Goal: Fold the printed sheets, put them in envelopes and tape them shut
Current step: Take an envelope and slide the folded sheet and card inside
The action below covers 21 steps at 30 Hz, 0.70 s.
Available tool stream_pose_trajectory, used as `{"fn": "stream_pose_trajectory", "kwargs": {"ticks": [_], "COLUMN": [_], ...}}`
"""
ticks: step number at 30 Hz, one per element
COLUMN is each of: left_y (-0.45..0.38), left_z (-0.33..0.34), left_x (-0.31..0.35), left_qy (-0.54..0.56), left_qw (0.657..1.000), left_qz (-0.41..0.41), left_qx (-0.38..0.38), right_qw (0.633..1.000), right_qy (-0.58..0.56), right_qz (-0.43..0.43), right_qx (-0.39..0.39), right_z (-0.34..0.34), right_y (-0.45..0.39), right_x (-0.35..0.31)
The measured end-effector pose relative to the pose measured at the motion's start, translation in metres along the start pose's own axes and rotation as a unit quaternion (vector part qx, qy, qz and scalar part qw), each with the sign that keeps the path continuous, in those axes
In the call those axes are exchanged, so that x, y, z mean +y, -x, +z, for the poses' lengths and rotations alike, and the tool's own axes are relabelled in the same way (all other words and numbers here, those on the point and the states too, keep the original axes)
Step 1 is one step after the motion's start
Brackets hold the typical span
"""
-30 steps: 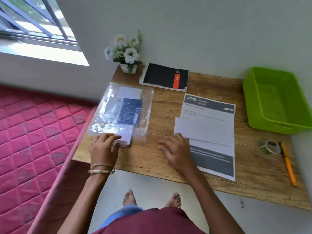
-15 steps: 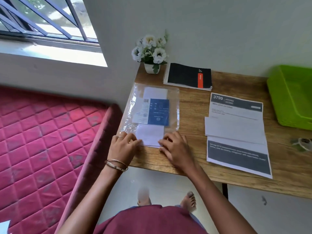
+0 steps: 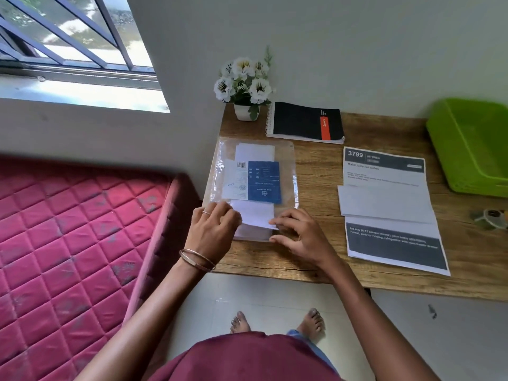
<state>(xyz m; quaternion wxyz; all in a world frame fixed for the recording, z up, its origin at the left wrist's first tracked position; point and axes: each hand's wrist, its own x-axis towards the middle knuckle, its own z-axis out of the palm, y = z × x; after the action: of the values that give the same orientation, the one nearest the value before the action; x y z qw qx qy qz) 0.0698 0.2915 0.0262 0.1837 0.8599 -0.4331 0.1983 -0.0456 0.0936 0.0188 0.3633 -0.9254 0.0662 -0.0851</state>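
A person's left hand (image 3: 211,232) curls its fingers (image 3: 231,215) over the near left corner of a clear packet of envelopes (image 3: 264,182) on the wooden surface (image 3: 316,171), gripping it. The right hand (image 3: 302,237) sets curved fingers on the packet's near right edge; whether they pinch it cannot be told. A partly folded printed sheet (image 3: 384,199) lies right of those fingers.

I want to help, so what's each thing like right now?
plastic packet, lying flat, left hand holding it
envelopes, partly out, right hand pinching them
printed sheet, lying flat, not enveloped
notebook, closed
green tray, nothing showing inside
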Motion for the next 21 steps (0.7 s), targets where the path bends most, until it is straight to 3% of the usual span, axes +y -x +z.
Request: {"fn": "stream_pose_trajectory", "kwargs": {"ticks": [3, 6, 10, 15, 21], "left_y": [-0.012, -0.013, 0.002, 0.008, -0.001], "left_z": [-0.013, -0.016, 0.001, 0.018, 0.012], "left_x": [0.005, -0.004, -0.021, -0.021, -0.01], "left_qy": [0.104, 0.194, 0.144, 0.131, 0.146], "left_qw": [0.993, 0.975, 0.973, 0.959, 0.938], "left_qz": [-0.059, -0.1, -0.138, -0.211, -0.268], "left_qx": [0.007, -0.035, -0.119, -0.135, -0.165], "right_qw": [0.995, 0.988, 0.989, 0.983, 0.946], "right_qy": [-0.006, -0.003, -0.075, -0.174, -0.3], "right_qz": [-0.014, -0.019, -0.014, -0.022, -0.027], "right_qx": [0.103, 0.152, 0.128, 0.061, 0.119], "right_z": [-0.001, -0.006, -0.019, -0.043, -0.087], "right_y": [-0.002, -0.005, -0.004, 0.004, 0.001], "right_x": [-0.007, -0.013, -0.025, -0.045, -0.076]}}
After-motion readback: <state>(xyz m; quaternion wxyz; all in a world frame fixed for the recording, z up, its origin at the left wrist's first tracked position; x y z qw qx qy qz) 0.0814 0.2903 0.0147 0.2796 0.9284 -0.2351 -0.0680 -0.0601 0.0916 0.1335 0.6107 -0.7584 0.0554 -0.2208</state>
